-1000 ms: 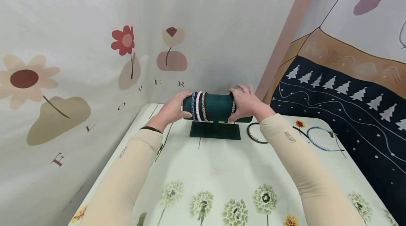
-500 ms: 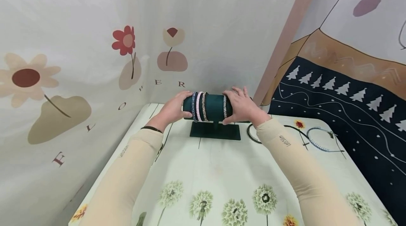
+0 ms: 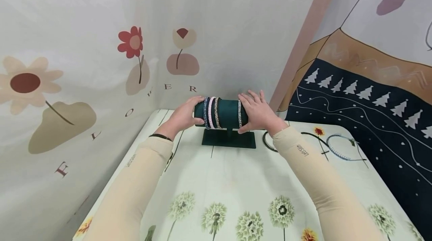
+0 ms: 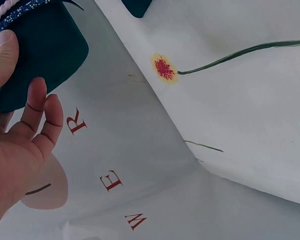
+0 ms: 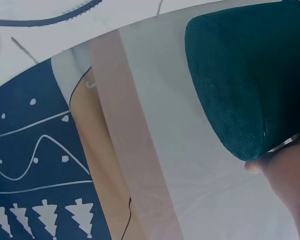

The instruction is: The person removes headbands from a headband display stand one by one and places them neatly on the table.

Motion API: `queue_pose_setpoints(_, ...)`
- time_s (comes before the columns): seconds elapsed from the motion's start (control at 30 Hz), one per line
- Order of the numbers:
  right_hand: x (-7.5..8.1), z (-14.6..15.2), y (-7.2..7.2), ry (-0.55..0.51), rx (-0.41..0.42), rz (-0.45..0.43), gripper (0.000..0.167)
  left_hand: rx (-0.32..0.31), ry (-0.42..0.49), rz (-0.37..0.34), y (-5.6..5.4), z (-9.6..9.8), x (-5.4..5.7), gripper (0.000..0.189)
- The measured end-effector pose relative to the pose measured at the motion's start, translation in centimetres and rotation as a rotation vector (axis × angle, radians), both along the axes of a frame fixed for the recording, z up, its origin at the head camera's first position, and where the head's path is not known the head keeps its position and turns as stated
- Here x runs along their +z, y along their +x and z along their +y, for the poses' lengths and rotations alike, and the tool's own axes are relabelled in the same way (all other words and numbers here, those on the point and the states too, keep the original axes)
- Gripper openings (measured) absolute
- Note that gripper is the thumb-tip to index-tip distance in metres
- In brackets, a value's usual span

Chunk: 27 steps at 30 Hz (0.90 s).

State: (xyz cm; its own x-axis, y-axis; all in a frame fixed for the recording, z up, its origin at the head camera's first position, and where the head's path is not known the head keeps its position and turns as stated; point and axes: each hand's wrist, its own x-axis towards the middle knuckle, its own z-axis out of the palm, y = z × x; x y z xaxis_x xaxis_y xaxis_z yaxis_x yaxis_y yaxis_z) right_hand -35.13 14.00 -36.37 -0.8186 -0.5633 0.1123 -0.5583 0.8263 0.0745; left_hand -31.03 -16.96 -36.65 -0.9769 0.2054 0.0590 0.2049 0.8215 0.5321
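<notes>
Dark green fabric covered the display roll [image 3: 228,112], which lay sideways on its flat base [image 3: 228,139] at the centre of the frame. A speckled blue headband [image 3: 206,113], a pink headband [image 3: 210,113] and a tan headband [image 3: 216,113] circled its left part, and a silver headband [image 3: 240,113] circled it near the right end. The left hand [image 3: 183,116] gripped the left end, thumb in front and fingers bent behind; the right hand [image 3: 258,115] was spread wide over the right end, its fingers fairly straight and touching the silver headband. Uneven pressure from that thumb and those fingers could have set the silver headband crooked, and its teeth might have snagged the fabric. A one-sided push could have slid or tipped the narrow base, while a slip of the left thumb might have nudged the speckled blue headband. Beneath stood a pale table [image 3: 222,173] printed with dandelions across the lower frame; a black hoop [image 3: 269,144] and a pale blue hoop [image 3: 334,152] lay at right. A whitish flowered curtain [image 3: 219,27] filled the upper left, and a navy cloth [image 3: 341,109] with white trees hung at right.
</notes>
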Motion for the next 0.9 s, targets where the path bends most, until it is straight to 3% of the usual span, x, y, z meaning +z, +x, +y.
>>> queue_pose_setpoints(0.37, 0.6, 0.3, 0.1, 0.060, -0.010, 0.044, 0.131, -0.004, -0.008, 0.017, -0.1, 0.0, -0.2, 0.092)
queue_pose_setpoints(0.9, 2.2, 5.0, 0.3, 0.029, -0.103, -0.110, 0.128, 0.013, -0.005, 0.000, 0.0, 0.1, -0.2, 0.094)
